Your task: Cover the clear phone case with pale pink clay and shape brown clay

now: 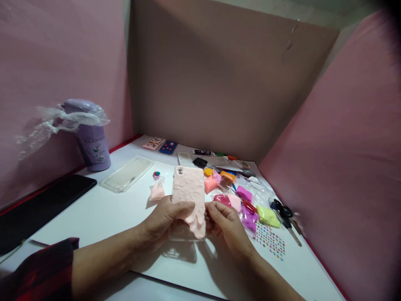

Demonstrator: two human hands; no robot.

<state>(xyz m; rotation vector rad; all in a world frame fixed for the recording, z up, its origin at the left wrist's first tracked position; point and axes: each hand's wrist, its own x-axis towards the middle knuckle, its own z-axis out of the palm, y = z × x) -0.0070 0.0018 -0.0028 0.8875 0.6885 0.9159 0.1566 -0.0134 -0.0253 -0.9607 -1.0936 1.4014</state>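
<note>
Nearest to us, our left forearm comes out of a dark red checked sleeve (46,267) and our right forearm lies bare along the white table (103,213). Our left hand (166,219) is clamped on the phone case (188,200), thumb laid flat across its front and fingers curled behind. Our right hand (227,223) pinches the case's lower right edge, fingertips together on the clay. The case is clear, rigid plastic, held tilted just above the table between the two hands. A soft pink clay layer (189,192) covers most of it, its surface lumpy and wrinkled, with a ragged lower edge that leaves the bottom strip of plastic bare.

Just beyond the case lies a small clear bag of pale pink clay (156,191). To the right, little bags of clay (244,194) in orange, pink, magenta, purple and lime sit bunched together, glossy and crumpled. A sheet of tiny coloured gem stickers (271,242) lies near our right hand, with black-handled scissors (283,213) beside it. Farther left we see a second clear, empty case (127,173), a flat black slab (40,205) and a lilac cylindrical cup (92,146) draped in thin crinkled plastic film. Pink and brown boards wall in the table.
</note>
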